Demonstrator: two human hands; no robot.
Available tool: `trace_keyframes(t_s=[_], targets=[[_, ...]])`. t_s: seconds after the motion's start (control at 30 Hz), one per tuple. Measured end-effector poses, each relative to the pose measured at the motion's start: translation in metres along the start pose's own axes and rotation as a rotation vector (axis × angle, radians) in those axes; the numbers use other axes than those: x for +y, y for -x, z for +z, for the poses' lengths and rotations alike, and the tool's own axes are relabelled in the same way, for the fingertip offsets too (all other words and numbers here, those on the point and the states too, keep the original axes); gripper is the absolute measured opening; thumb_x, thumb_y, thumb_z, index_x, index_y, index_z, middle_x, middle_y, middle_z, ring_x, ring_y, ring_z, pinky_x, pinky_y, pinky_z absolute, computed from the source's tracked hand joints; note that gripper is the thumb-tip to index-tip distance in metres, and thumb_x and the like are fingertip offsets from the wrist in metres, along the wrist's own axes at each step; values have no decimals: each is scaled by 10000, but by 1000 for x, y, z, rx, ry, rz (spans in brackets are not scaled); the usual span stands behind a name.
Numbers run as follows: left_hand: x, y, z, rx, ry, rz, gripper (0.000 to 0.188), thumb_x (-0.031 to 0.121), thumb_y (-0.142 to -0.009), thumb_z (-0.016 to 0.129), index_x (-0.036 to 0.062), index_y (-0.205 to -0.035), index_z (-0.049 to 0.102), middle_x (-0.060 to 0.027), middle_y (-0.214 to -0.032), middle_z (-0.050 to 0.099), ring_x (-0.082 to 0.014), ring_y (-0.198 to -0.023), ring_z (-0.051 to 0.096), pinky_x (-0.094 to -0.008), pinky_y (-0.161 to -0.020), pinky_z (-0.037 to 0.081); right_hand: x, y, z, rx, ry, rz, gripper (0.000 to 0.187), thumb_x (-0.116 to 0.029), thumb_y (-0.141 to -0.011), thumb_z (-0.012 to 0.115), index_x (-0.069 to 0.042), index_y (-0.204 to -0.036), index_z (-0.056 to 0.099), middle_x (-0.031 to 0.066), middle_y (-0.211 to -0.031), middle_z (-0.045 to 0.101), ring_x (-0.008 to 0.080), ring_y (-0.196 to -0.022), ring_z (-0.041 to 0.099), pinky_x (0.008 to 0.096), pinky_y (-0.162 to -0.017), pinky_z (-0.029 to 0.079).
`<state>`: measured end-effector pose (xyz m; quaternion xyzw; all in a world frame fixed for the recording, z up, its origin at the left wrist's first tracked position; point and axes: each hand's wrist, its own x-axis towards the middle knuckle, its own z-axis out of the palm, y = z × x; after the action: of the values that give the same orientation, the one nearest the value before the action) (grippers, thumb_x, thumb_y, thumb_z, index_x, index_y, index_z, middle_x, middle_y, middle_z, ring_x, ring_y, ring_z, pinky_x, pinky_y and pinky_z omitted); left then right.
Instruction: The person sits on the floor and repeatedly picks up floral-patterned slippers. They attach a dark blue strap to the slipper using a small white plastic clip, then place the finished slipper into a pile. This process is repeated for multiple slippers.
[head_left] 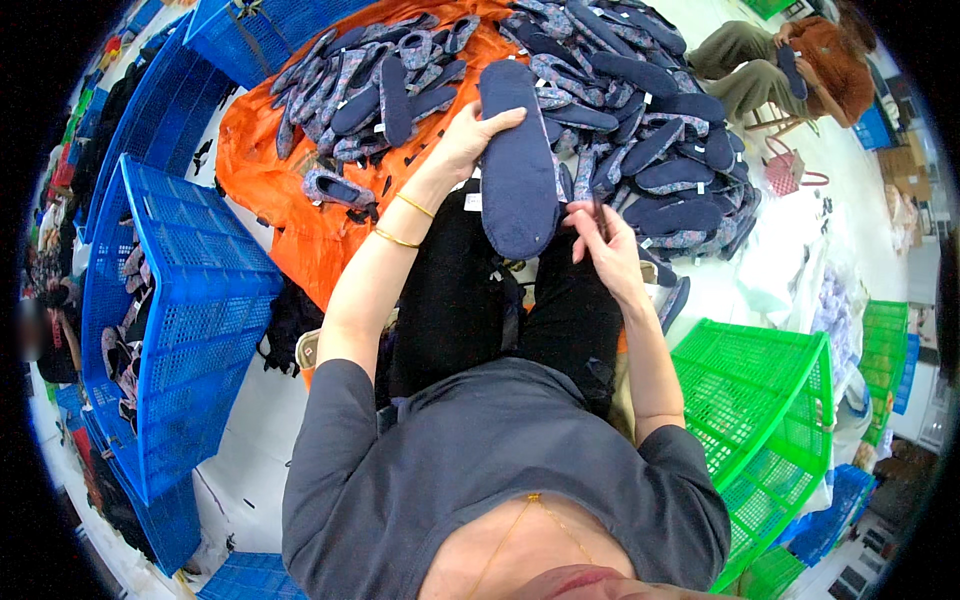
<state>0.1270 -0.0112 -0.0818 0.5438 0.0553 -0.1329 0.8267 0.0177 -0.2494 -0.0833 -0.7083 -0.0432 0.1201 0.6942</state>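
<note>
My left hand (478,138) grips a navy slipper (518,170) near its upper end, thumb across the flat sole, which faces up. The slipper hangs lengthwise above my black-trousered lap. Close to its lower right edge is my right hand (603,245), fingers bent together around a small, thin, dark tool (599,212) whose kind I cannot make out. Whether those fingertips touch the slipper is unclear. A white tag (472,202) shows by the slipper's left edge. Beyond my hands lies a heap of floral slippers with navy soles (660,150).
An orange sheet (250,170) spreads ahead, bearing a second slipper pile (380,85) and a single slipper (335,188). Blue crates (200,330) stand at left, one containing slippers. At right are a green crate (755,400), a checked bag (783,172) and a seated person (830,65) handling a slipper.
</note>
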Motion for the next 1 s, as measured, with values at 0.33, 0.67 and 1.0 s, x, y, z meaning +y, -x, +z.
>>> trace_keyframes(t_s=[0.33,0.67,1.0], targets=[[-20,-30,4,147,-500,259,897,105,-799,722,-31,-1357,33,-203,-1088,537,-220,-880,625,-311,-708,574,-8,7,13,167,510,-327,352,-221,-924,630,26,-1173,591,82,-900,581,180,-800,559,286,-747,451],[-14,20,10,-220,-428,402,656,92,-766,773,-3,-1283,380,-101,-1145,582,-153,-1026,581,-311,-931,470,3,-6,4,292,198,-267,452,-152,-777,794,-17,-1168,609,-66,-825,461,19,-616,335,163,-553,308],[-38,128,26,-169,-766,436,458,35,-744,709,43,-1145,488,-185,-1097,620,-347,-1054,608,-368,-866,482,7,19,21,-23,-57,-296,639,35,-732,775,-19,-1280,451,10,-977,577,30,-698,515,145,-569,381]])
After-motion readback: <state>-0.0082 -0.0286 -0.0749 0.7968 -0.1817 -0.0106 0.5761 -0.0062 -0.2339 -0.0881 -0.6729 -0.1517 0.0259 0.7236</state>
